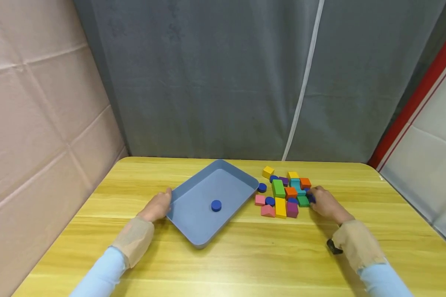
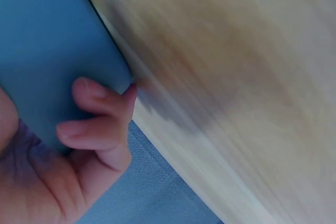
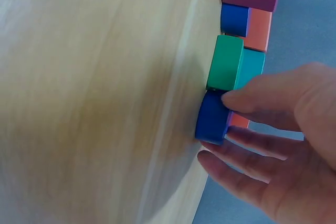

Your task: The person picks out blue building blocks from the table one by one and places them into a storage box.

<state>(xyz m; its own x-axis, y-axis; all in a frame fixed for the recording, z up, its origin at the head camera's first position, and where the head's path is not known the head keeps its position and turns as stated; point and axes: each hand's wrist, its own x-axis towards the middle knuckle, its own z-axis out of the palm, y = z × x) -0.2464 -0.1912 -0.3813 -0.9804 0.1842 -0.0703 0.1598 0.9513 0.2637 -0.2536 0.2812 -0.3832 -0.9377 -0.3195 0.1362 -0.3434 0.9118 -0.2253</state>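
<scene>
My left hand (image 1: 158,206) grips the left side of a blue-grey tray (image 1: 186,220), which lies at an angle on the table. In the left wrist view, curled fingers (image 2: 97,134) hold the tray's wall. A single blue round block (image 1: 216,206) lies inside the tray. At the right edge of a cluster of coloured blocks, my right hand (image 1: 325,202) pinches another blue round block (image 3: 212,116) between thumb and fingers. That block stands beside a green block (image 3: 226,62); whether it touches the table cannot be told.
The cluster right of the tray includes a tall light green block (image 1: 278,189), a yellow block (image 1: 280,208), a purple block (image 1: 292,209) and a pink triangular block (image 1: 267,211). One blue round block (image 1: 262,187) sits close to the tray's right corner. A grey curtain (image 1: 208,82) hangs behind the table.
</scene>
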